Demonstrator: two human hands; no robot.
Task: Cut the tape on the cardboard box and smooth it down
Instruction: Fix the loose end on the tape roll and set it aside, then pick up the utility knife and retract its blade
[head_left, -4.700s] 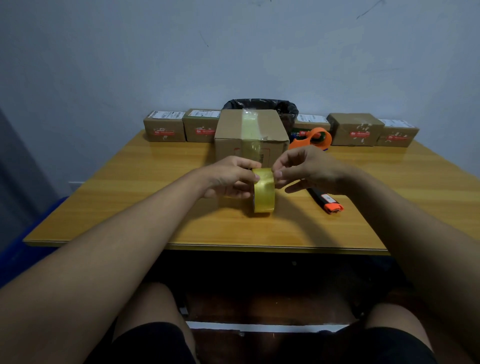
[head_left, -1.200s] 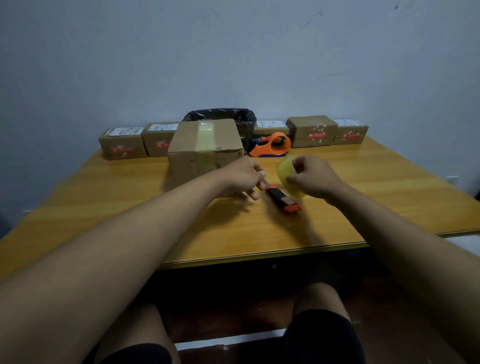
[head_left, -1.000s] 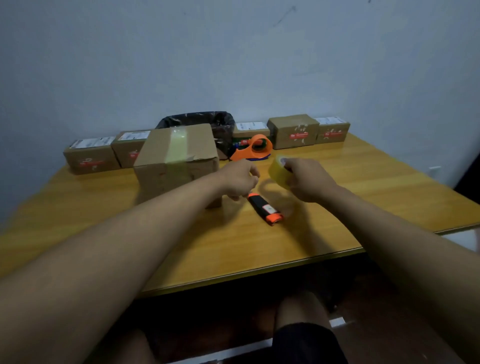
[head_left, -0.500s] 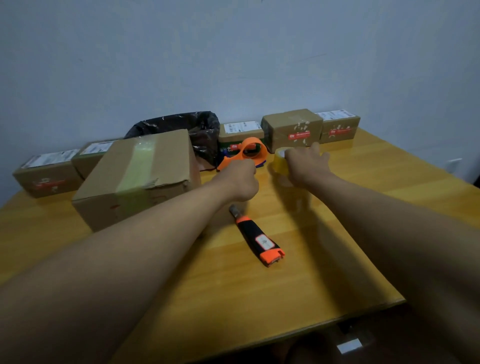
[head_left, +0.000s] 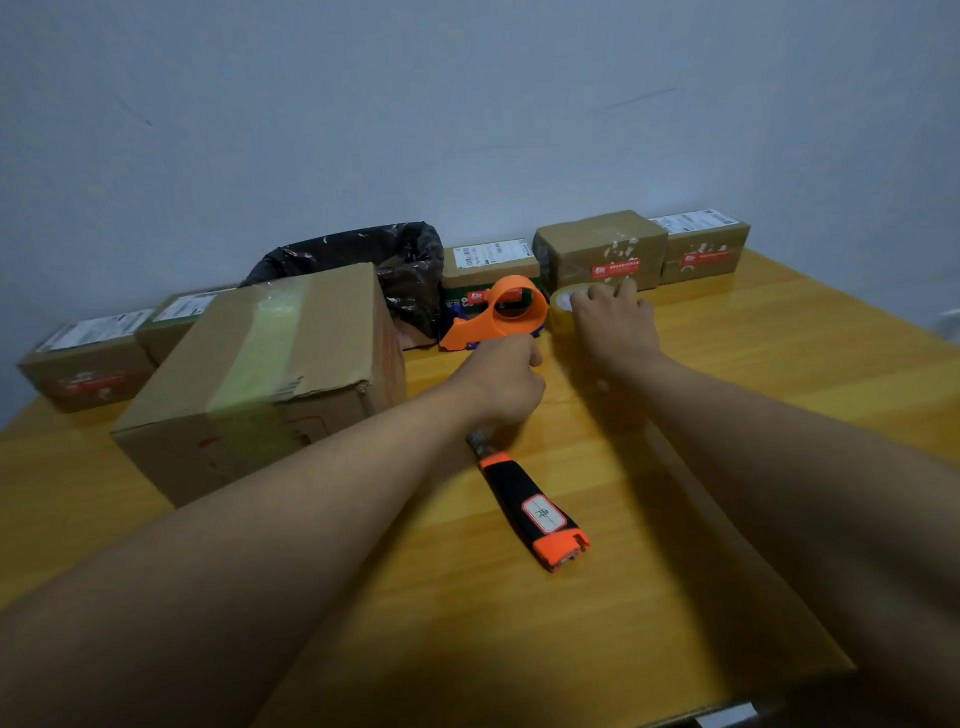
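The large cardboard box (head_left: 291, 374) stands on the left of the wooden table (head_left: 727, 405), a strip of yellowish tape (head_left: 257, 358) running over its top and down its front. An orange and black utility knife (head_left: 530, 506) lies flat in the middle, just below my left hand (head_left: 506, 382). That hand is curled into a fist with nothing visible in it. My right hand (head_left: 613, 327) reaches further back, its fingers over the yellow tape roll (head_left: 561, 309), which rests on the table beside the orange tape dispenser (head_left: 501, 317).
Several small labelled parcels (head_left: 602, 249) line the back edge against the wall. A bin with a black bag (head_left: 405, 270) stands behind the large box. The table's near edge (head_left: 779, 691) runs at the lower right.
My right hand has carried the tape roll away from the box to the back of the table, beside the dispenser. My left hand let go of the roll and closed above the knife.
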